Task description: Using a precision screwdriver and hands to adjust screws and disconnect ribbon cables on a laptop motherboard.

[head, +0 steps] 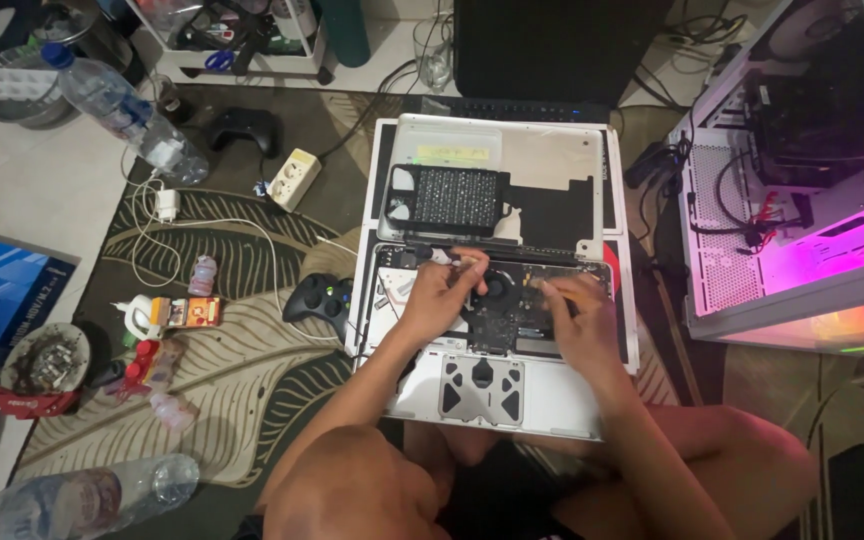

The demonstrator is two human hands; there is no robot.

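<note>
Grip, left hand: left hand has its fingers bent and pinched together over the upper edge of the open laptop, near the round fan; it seems to grasp a small pale part or tool, but the thing itself is too small to tell.
Grip, right hand: right hand is curled with the fingertips pressed down on the right part of the circuit board; whether it holds something I cannot tell.
Laptop position: it lies upside down on the floor, just in front of the person's crossed legs, close enough that both forearms reach it without stretching.
Inside: the grey trackpad plate is nearest to the person, the dark board and fan further away, under both hands.
Removed cover: the silver bottom cover lies just behind the laptop, touching its far edge, with a black battery pack resting on it, so these parts stay near but outside the working area.
Left side: a black game controller lies just beside the laptop on the patterned rug; small bottles and a lighter-coloured tube are further left.
Right side: an open desktop computer case with pink light stands well apart from the hands.
</note>
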